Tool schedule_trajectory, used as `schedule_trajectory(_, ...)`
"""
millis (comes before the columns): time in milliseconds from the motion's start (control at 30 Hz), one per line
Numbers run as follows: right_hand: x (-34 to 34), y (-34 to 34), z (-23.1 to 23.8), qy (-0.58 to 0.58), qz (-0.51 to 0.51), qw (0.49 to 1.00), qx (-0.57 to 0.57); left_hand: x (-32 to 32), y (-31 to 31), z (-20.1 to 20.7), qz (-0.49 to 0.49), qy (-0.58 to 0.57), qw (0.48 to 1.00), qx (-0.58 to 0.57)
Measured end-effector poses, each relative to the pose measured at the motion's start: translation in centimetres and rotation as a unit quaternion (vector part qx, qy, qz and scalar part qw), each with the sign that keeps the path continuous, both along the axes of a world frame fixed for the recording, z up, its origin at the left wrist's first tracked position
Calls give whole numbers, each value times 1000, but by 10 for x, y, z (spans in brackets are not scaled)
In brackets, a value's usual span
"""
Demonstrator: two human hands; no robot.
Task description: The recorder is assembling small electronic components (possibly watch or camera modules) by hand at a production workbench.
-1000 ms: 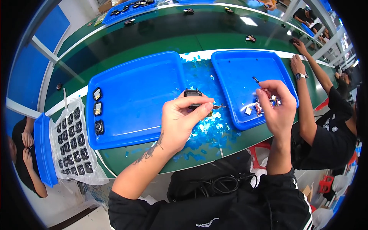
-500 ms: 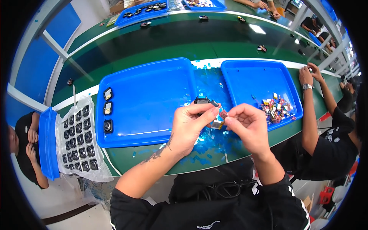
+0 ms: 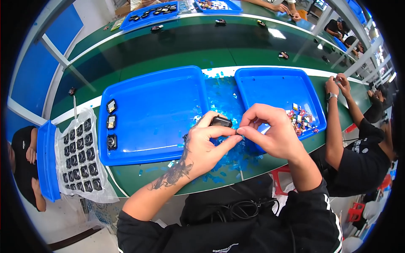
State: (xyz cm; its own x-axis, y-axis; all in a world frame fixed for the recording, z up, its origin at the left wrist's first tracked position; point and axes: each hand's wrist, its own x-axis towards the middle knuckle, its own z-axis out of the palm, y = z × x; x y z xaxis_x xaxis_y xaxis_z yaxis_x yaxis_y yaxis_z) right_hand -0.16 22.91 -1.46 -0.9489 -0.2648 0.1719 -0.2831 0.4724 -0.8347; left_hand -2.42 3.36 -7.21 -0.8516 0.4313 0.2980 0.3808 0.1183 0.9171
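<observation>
Black casing (image 3: 221, 122) is sitting in the curled left hand (image 3: 204, 143).
Right hand (image 3: 272, 131) fingertips are pinching a tiny dark piece (image 3: 237, 132).

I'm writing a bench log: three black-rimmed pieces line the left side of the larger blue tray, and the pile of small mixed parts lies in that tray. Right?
Not quite: the pile of small mixed parts lies in the smaller blue tray further right, the head view shows. The black-rimmed pieces are as you say.
</observation>
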Motion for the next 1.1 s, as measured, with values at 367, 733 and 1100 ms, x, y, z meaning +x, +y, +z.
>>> schedule_trajectory(367,-1,-5,-15,249,41,954,164,-2,3,-5,-20,-106,994,12)
schedule_trajectory(733,4,-3,-27,52,-56,996,41,-10,-2,-1,-40,-240,965,93)
schedule_trajectory(1100,7,24,-32,3,-70,950,-304,-7,-1,2,-42,-236,944,228)
